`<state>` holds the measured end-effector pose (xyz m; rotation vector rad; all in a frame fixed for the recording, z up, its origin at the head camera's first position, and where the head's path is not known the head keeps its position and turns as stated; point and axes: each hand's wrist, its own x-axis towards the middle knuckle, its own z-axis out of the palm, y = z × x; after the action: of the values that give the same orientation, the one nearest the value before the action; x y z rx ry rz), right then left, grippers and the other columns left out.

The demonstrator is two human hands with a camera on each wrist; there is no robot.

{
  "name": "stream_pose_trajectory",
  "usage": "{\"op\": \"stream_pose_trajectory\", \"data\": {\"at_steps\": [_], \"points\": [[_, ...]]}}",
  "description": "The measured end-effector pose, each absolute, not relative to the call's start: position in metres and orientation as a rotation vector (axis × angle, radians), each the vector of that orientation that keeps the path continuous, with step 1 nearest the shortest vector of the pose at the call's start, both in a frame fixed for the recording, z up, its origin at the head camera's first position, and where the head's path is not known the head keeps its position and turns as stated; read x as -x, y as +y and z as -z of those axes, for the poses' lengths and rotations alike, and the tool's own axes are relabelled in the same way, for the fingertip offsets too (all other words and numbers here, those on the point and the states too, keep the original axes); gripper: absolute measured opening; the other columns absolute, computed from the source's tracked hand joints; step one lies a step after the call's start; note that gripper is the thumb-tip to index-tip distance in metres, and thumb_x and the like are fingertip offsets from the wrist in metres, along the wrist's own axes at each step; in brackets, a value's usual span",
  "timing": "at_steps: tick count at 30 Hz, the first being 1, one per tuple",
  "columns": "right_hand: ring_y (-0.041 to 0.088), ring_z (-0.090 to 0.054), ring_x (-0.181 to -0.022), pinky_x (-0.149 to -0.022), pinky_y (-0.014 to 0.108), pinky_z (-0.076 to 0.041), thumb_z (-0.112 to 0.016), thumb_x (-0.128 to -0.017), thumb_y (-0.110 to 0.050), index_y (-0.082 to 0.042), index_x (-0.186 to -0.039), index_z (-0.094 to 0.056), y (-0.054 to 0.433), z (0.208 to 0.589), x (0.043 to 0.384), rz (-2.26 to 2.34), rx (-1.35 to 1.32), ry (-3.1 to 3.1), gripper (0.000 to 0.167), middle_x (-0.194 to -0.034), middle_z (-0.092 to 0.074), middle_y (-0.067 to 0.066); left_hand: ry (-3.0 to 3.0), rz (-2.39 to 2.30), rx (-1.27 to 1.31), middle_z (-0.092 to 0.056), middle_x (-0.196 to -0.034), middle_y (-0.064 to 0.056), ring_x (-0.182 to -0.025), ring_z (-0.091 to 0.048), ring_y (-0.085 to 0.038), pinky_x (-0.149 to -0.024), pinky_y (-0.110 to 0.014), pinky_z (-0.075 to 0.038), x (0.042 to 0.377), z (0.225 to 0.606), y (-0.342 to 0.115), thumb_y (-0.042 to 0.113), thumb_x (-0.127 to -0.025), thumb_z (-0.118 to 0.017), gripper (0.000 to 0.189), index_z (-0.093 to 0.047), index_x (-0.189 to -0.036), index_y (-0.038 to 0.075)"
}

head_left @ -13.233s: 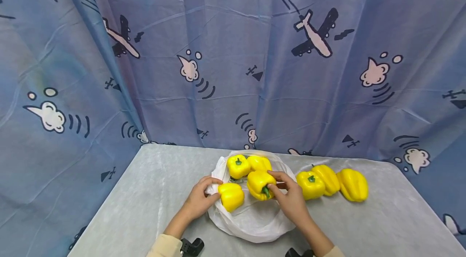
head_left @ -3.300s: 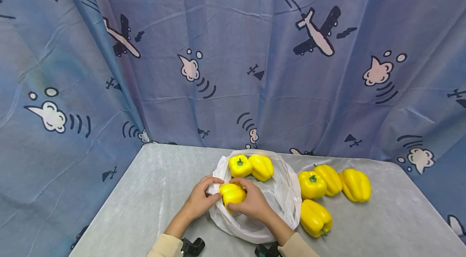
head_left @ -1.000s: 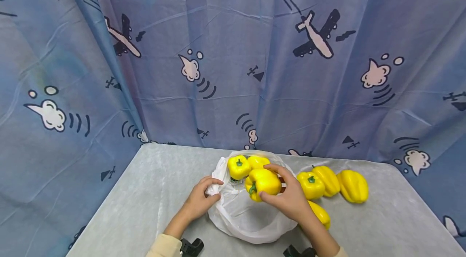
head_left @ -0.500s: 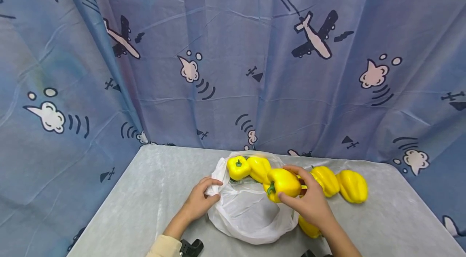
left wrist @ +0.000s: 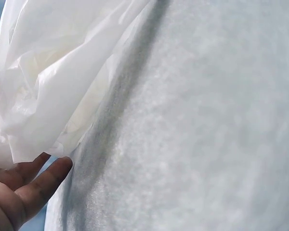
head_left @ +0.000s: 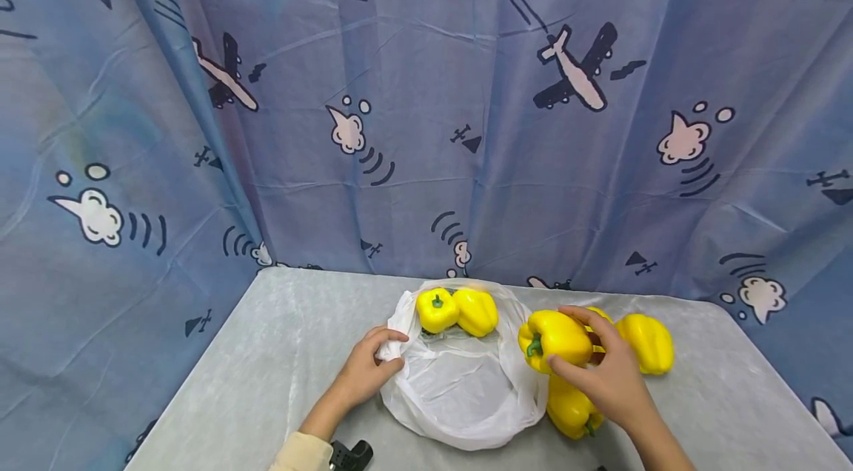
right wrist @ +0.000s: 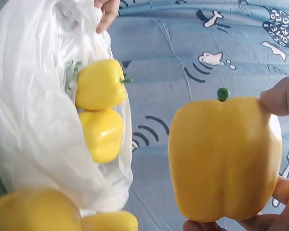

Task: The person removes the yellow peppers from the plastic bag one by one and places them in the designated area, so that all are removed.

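My right hand grips a yellow bell pepper with a green stem, thumb on one side and fingers on the other. In the head view it is just right of the bag's rim, overlapping peppers behind it. The white plastic bag lies wide-mouthed in the middle of the table. My left hand pinches the bag's left rim; the left wrist view shows its fingers at the plastic. Inside the bag, at the back, two yellow bell peppers sit side by side.
Several yellow bell peppers lie right of the bag: one in front, one farthest right, others partly hidden behind my right hand. A grey cloth covers the table. A blue patterned curtain hangs behind and at the sides.
Thirteen seconds ago several peppers were in the bag. One has since been set on the table's right. My right hand has lifted another out and carried it rightward. The left hand stays put.
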<state>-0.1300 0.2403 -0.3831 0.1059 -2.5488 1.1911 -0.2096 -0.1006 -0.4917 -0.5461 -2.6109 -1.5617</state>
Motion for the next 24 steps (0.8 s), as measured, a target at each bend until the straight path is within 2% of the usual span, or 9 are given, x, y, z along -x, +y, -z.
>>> {"op": "stream_pose_trajectory", "data": {"at_steps": [3,10,12,15,18,24], "points": [[0.002,-0.049,-0.091,-0.071,0.023,-0.047,-0.080,-0.077,-0.019,-0.018,-0.133,-0.054,0.248,0.383,0.129,-1.187,-0.074,-2.551,0.062,-0.130,-0.053,0.002,-2.611,1.553,0.553,-0.055,-0.132,-0.009,-0.122,-0.051,-0.028,-0.083,-0.028,-0.047,0.210,0.493,-0.101,0.010,-0.082,-0.066,0.029,-0.066,-0.111,0.016],[-0.004,-0.047,-0.090,-0.069,0.021,-0.047,-0.080,-0.077,-0.023,-0.015,-0.135,-0.052,0.266,0.382,0.126,-1.104,-0.011,-2.588,0.066,-0.132,-0.052,0.010,-2.617,1.550,0.548,-0.055,-0.132,-0.009,-0.122,-0.051,-0.028,-0.083,-0.028,-0.047,0.211,0.494,-0.101,0.010,-0.082,-0.066,0.029,-0.066,-0.110,0.017],[0.003,-0.050,-0.093,-0.069,0.020,-0.046,-0.081,-0.077,-0.024,-0.014,-0.136,-0.051,0.270,0.382,0.124,-1.082,0.010,-2.597,0.066,-0.133,-0.051,0.012,-2.616,1.553,0.543,-0.055,-0.132,-0.009,-0.122,-0.051,-0.028,-0.083,-0.028,-0.046,0.210,0.493,-0.100,0.010,-0.082,-0.066,0.029,-0.066,-0.110,0.017],[0.019,-0.055,-0.098,-0.068,0.018,-0.045,-0.080,-0.077,-0.025,-0.012,-0.136,-0.050,0.277,0.382,0.121,-1.071,0.045,-2.616,0.068,-0.134,-0.049,0.016,-2.616,1.554,0.537,-0.056,-0.131,-0.008,-0.123,-0.051,-0.028,-0.082,-0.027,-0.046,0.210,0.492,-0.100,0.009,-0.082,-0.066,0.029,-0.066,-0.109,0.017],[0.032,-0.055,-0.101,-0.067,0.018,-0.044,-0.080,-0.077,-0.026,-0.010,-0.137,-0.049,0.283,0.383,0.119,-1.056,0.089,-2.640,0.069,-0.136,-0.047,0.019,-2.618,1.552,0.541,-0.056,-0.131,-0.008,-0.122,-0.051,-0.028,-0.080,-0.026,-0.046,0.210,0.492,-0.100,0.009,-0.082,-0.066,0.029,-0.066,-0.110,0.016],[0.031,-0.054,-0.100,-0.065,0.016,-0.042,-0.079,-0.078,-0.033,-0.010,-0.139,-0.046,0.296,0.387,0.115,-1.040,0.196,-2.680,0.072,-0.138,-0.045,0.022,-2.620,1.541,0.543,-0.056,-0.131,-0.008,-0.121,-0.052,-0.027,-0.083,-0.027,-0.046,0.211,0.493,-0.100,0.009,-0.082,-0.066,0.029,-0.066,-0.110,0.016]]}}
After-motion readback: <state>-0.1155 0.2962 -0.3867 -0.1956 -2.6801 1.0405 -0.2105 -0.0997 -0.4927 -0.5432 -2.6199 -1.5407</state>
